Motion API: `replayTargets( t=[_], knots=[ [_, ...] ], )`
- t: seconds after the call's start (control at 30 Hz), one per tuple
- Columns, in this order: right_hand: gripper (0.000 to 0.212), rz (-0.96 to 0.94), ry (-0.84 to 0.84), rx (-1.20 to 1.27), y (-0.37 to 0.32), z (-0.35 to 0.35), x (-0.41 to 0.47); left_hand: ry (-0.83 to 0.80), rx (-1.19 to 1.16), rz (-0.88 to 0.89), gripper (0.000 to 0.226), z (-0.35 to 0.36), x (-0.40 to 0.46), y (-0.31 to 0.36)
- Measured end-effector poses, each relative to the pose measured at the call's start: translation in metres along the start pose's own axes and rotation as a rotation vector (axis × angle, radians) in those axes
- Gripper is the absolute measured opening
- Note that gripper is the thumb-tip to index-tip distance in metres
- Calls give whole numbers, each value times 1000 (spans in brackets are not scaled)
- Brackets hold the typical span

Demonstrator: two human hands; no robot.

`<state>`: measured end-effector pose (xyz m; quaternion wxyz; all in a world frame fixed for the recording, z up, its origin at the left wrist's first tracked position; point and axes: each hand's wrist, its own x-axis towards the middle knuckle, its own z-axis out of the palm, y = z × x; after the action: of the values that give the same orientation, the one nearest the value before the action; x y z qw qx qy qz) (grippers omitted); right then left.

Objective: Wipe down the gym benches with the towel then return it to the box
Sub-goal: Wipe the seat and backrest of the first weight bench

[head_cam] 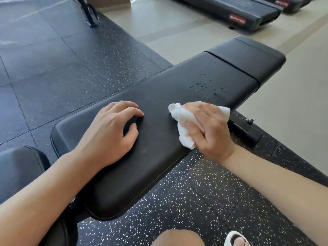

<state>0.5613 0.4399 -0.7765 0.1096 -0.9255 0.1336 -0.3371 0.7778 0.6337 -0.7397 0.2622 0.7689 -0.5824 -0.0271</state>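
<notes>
A black padded gym bench [159, 96] runs from lower left to upper right across the view. My right hand [209, 128] grips a crumpled white towel [184, 125] and presses it on the pad near the bench's near edge. My left hand [113, 132] rests on the pad to the left, fingers bent, holding nothing. Water droplets [205, 84] speckle the pad beyond the towel. No box is in view.
Speckled black rubber flooring [204, 201] lies under the bench, with my knee [177, 238] and sandalled foot [236, 238] at the bottom. Another black pad [17, 167] sits at far left. Treadmill ends [245, 13] stand on the beige floor at top right.
</notes>
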Motion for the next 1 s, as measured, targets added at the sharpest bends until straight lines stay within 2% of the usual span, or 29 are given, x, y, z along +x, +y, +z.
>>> replayTargets(
  t=[0.13, 0.23, 0.3, 0.43, 0.5, 0.6, 0.67, 0.73, 0.83, 0.93, 1.0],
  knots=[
    [47, -45, -225, 82, -67, 13, -8, 10, -24, -44, 30, 1, -1, -5],
    [47, -80, -405, 122, -64, -1, 15, 10, -43, -98, 32, -4, 1, -13],
    [45, -27, -466, 139, -52, -5, 35, 5, -29, -93, 32, -8, 3, -17],
    [41, 125, -496, 162, -25, 15, 86, 1, -46, -71, 31, -9, 5, -18],
    [32, 231, -449, 148, -8, 28, 119, 15, -63, -65, 29, -8, 6, -20],
    [20, 446, -372, -18, 19, 53, 170, 42, -82, -62, 28, -7, 9, -26],
    [15, 528, -413, -162, 34, 74, 196, 41, -85, -57, 29, -6, 9, -27],
    [20, 570, -440, -216, 39, 85, 209, 42, -87, -54, 29, -5, 11, -28],
    [26, 530, -388, -177, 16, 81, 196, 43, -75, -63, 29, -8, 10, -29],
    [26, 349, -387, 43, -25, 71, 160, 51, -68, -71, 25, -11, 10, -29],
    [37, 217, -429, 166, -50, 61, 127, 62, -61, -80, 18, -10, 8, -29]
  ],
)
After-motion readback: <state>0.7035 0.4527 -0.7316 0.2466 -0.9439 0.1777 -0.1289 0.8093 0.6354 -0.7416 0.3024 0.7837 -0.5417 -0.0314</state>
